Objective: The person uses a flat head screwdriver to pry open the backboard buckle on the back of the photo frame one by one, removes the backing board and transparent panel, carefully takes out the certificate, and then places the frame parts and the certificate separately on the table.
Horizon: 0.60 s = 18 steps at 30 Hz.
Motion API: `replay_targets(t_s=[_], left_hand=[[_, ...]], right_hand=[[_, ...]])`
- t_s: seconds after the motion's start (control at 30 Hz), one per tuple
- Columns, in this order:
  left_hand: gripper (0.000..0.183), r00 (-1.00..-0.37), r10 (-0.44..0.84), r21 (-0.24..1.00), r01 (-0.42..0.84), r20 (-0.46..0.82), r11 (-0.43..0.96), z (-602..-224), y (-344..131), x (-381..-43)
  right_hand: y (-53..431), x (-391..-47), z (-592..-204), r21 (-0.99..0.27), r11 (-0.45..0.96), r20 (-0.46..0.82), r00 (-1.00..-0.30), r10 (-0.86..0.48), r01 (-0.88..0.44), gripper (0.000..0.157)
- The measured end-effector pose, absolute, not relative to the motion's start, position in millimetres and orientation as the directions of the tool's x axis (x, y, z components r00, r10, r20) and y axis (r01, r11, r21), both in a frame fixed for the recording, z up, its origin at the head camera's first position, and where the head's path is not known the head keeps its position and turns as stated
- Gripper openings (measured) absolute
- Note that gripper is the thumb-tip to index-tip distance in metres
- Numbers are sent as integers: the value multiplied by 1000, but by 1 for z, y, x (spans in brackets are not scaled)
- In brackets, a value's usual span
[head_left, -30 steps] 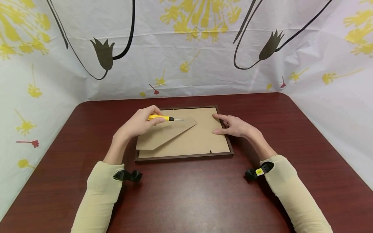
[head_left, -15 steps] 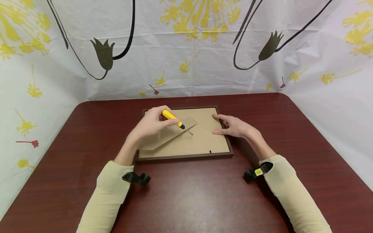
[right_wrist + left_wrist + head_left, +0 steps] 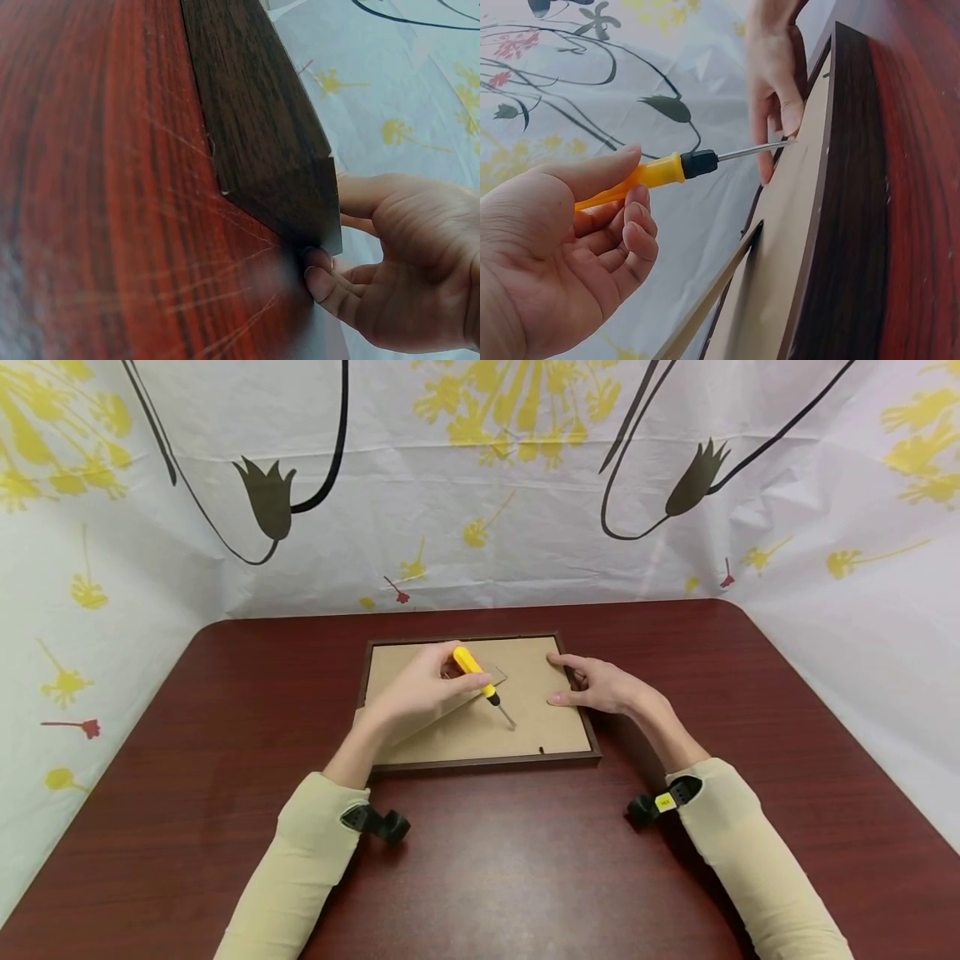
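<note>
Diagonally, yellow screwdriver (image 3: 489, 692) in left hand (image 3: 420, 689), tip (image 3: 513, 724) pointing nearer and rightward

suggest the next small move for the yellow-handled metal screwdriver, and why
Probably ease the left hand toward the body and slightly right, bringing the screwdriver to the small black tab at the near edge of the tan flat board. In the head view the tip aims roughly there but sits short, and the right hand holds the dark brown rectangular wooden frame.
</note>
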<state>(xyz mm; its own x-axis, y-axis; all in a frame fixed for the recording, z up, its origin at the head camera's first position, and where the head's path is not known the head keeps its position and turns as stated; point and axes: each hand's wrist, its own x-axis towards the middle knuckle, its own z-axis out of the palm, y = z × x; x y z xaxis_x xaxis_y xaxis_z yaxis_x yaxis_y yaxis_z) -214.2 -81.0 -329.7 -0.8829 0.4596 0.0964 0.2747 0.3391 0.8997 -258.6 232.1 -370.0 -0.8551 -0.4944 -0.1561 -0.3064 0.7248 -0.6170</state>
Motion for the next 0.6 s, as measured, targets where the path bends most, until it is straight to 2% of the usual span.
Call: replay_targets(t_s=[0.2, 0.6], left_hand=[[16, -861, 499, 905, 284, 96, 317, -335, -68, -216], [22, -812, 583, 877, 308, 40, 368, -339, -52, -222]], right_hand=[[232, -259, -370, -615, 728, -156, -859, -488, -302, 79], [231, -258, -370, -575, 754, -139, -870, -472, -317, 80]])
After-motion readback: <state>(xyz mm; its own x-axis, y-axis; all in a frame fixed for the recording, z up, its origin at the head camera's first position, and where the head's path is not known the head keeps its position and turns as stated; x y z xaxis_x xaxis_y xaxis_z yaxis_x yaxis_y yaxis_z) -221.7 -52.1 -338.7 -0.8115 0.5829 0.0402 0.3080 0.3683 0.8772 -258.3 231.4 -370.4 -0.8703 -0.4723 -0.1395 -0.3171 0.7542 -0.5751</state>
